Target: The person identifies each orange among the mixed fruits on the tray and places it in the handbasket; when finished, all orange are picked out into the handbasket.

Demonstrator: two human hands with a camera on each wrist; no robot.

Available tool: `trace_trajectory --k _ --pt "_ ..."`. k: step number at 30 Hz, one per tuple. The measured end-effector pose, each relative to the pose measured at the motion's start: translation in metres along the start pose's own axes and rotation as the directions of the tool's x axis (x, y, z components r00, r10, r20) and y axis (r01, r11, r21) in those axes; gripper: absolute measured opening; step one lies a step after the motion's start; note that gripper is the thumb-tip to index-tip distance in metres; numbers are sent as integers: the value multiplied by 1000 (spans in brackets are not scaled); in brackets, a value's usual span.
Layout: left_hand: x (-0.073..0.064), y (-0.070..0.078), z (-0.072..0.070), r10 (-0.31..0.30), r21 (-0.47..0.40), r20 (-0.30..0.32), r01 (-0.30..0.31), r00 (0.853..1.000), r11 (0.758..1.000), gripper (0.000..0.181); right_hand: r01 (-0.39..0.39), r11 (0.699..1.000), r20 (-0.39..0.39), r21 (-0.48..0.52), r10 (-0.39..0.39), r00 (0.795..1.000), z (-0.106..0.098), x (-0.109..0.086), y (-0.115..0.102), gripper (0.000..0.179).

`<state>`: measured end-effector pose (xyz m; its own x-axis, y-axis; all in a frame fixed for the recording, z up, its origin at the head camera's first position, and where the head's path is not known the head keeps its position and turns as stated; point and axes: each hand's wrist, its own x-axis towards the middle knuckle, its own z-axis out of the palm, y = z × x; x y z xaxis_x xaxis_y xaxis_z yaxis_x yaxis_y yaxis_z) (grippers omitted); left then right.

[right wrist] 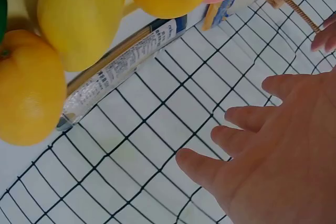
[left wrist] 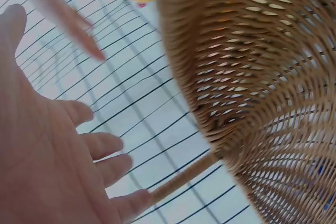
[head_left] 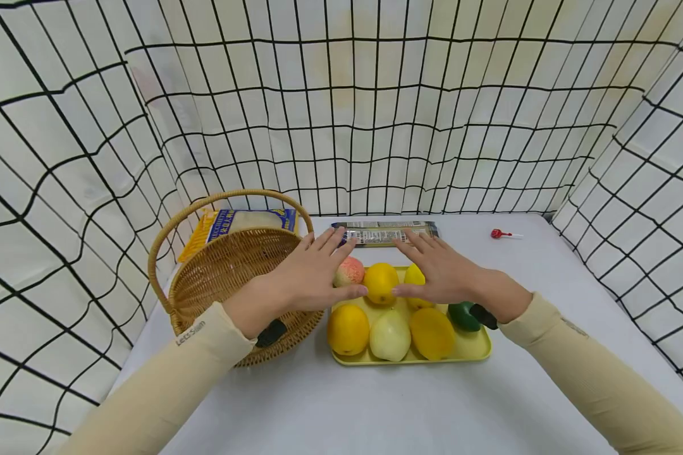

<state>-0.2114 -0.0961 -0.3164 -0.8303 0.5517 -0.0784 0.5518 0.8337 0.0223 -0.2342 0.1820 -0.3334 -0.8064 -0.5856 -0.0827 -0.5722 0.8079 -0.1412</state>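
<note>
My left hand (head_left: 307,272) is held palm down with fingers spread, between the wicker basket (head_left: 227,265) and the fruit tray (head_left: 472,351). Opposite it, my right hand (head_left: 441,268) hovers over the tray's right part, fingers spread too. Neither hand holds anything. On the yellow tray lie a pink peach-like fruit (head_left: 350,272), an orange (head_left: 381,283), another orange (head_left: 348,330), a pale pear (head_left: 389,336), a yellow mango (head_left: 432,333) and a dark green fruit (head_left: 463,316). A yellow fruit (head_left: 414,275) is partly hidden by the right hand.
Behind the tray lies a flat, long dark package (head_left: 387,235) with printed text. Blue and yellow food packs (head_left: 250,220) lie behind the basket. A red lollipop (head_left: 498,234) rests at the back right. White walls with a black grid (head_left: 375,107) enclose the white table (head_left: 375,411).
</note>
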Motion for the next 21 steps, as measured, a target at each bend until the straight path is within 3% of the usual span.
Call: trace_trajectory --k 4,9,14,16,18,20,21 --pt "-17 -2 -7 -18 -41 -22 17 1000 999 94 -26 999 -10 46 27 1000 4 -6 12 101" --pt "-43 -11 -12 -49 -110 -108 37 993 993 88 -79 990 -27 119 83 996 9 -15 29 101" --pt "-70 -26 -9 -110 -198 -242 62 964 978 80 -159 964 -44 212 172 984 17 -24 50 96" --pt "-81 -31 -6 -140 -228 -321 67 937 971 72 -185 948 -52 259 205 977 20 -27 60 93" --pt "-91 -35 -1 -171 -256 -416 66 893 964 62 -197 930 -62 311 226 972 24 -29 69 91" --pt "-100 -39 4 -188 -276 -542 38 819 960 50 -202 913 -74 353 242 967 28 -30 78 88" --pt "-105 -41 6 -193 -278 -608 21 770 960 45 -202 907 -79 370 247 966 30 -31 83 86"
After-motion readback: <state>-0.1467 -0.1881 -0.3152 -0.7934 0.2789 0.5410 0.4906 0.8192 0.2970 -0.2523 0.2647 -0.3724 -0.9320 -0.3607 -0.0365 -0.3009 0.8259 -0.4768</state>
